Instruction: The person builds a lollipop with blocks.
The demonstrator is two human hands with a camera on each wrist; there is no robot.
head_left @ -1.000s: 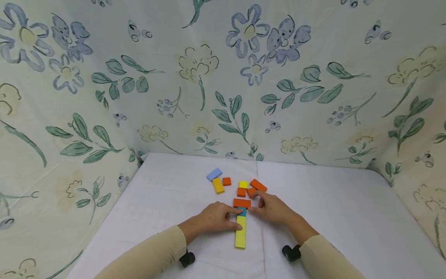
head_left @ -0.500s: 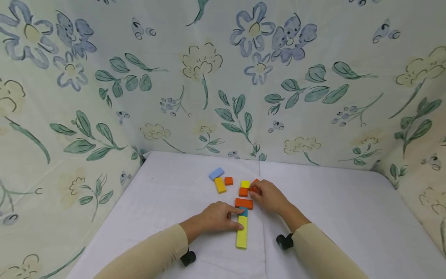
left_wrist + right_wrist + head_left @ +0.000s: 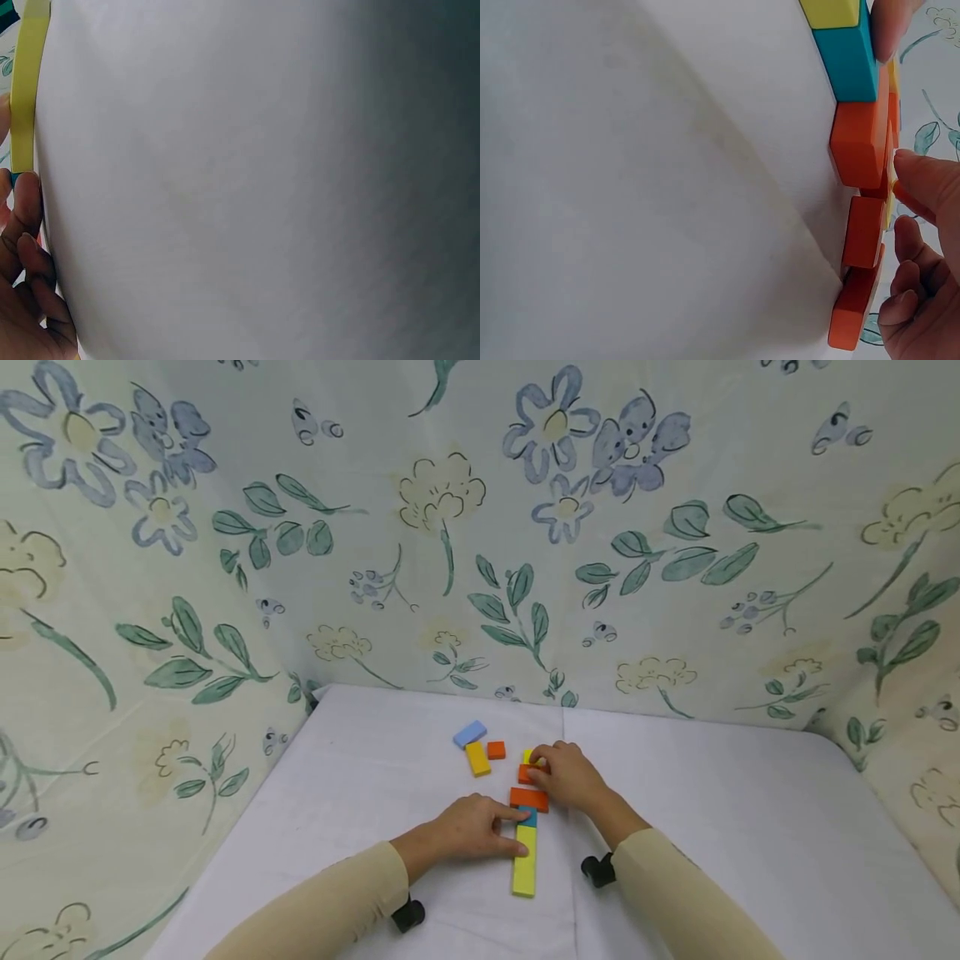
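My left hand (image 3: 465,828) lies over a short row of blocks. Its extended index finger touches the blue block (image 3: 532,819), while the thumb rests on the long yellow block (image 3: 524,875). An orange block (image 3: 529,800) sits crosswise at the row's far end. Just beyond it, my right hand (image 3: 576,778) pinches a small orange block (image 3: 915,203) between thumb and fingers, mostly hidden in the head view. Another small orange block (image 3: 523,774) and a bright yellow block (image 3: 527,755) lie partly under those fingers. In the right wrist view, a further orange block (image 3: 853,311) lies below the right hand.
Farther back on the white cloth (image 3: 360,793) lie a light blue block (image 3: 470,734), an amber block (image 3: 477,759) and a small orange block (image 3: 497,750). A floral curtain (image 3: 420,610) rises behind the table. Black wrist cameras hang beneath both sleeves.
The right hand has moved up to the loose orange blocks, closed its fingertips on a small one, then shifted left over the yellow block. The left hand stays on the row.
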